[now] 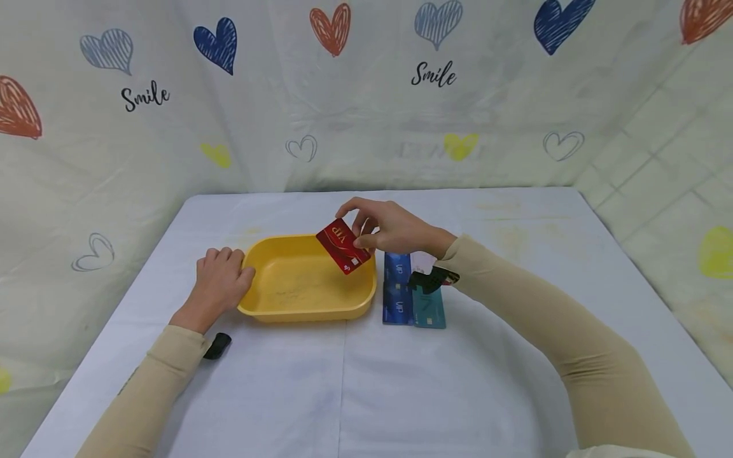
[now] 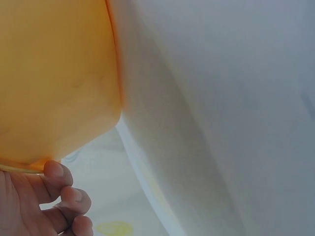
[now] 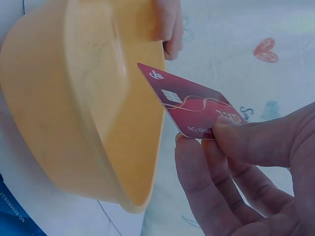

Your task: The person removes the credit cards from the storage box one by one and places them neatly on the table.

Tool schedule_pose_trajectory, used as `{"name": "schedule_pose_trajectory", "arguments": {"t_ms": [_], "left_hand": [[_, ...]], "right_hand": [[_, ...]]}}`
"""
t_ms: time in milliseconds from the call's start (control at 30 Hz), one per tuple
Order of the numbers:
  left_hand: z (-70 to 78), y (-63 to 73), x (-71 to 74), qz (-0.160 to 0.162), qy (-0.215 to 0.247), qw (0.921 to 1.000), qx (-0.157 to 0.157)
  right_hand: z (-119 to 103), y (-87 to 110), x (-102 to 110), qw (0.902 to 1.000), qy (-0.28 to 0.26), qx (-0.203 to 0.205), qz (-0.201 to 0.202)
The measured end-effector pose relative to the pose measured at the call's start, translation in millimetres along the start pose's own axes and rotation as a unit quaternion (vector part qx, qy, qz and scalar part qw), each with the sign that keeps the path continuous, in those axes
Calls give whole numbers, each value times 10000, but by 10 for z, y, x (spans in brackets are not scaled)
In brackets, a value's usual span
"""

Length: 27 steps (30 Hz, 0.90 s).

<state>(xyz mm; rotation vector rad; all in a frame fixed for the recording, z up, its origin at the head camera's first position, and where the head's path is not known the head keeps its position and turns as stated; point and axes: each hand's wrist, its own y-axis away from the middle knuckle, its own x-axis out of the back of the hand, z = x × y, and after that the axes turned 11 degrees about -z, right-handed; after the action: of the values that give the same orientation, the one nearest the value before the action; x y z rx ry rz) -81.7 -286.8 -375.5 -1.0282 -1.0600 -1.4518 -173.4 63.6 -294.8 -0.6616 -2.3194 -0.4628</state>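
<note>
My right hand [image 1: 392,226] pinches a red VIP card [image 1: 338,245] between thumb and fingers, tilted above the right part of a yellow plastic basin [image 1: 303,315]. Gold lettering and a chip show on the red card [image 3: 184,101] in the right wrist view. My left hand [image 1: 220,280] grips the basin's left rim, with the thumb at the inner side; its curled fingers [image 2: 74,196] show below the rim in the left wrist view. Nothing lies inside the basin's visible floor except dark marks.
Right of the basin, blue VIP cards [image 1: 397,289] and a teal card [image 1: 429,310] lie on the white-covered table [image 1: 343,381]. A pale pink card [image 1: 420,262] is partly hidden by the right wrist's black strap [image 1: 433,280]. A curtain [image 1: 366,95] with hearts hangs behind.
</note>
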Motion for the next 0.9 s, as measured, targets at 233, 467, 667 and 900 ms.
{"name": "schedule_pose_trajectory", "arguments": {"t_ms": [233,467,667,900], "left_hand": [[13,12,2,-25,-24,10000,40],[41,26,21,22,-78,10000,-11],[42,15,15,-18,-105,9999,-5],[38,4,14,-118,-115,9998,73]], "right_hand": [[46,44,-7,9997,-221,73,46],[132,93,2,9996,-230,116,149],[174,156,2,9991,-355,89,225],[236,234,4,9982,-461,54,370]]}}
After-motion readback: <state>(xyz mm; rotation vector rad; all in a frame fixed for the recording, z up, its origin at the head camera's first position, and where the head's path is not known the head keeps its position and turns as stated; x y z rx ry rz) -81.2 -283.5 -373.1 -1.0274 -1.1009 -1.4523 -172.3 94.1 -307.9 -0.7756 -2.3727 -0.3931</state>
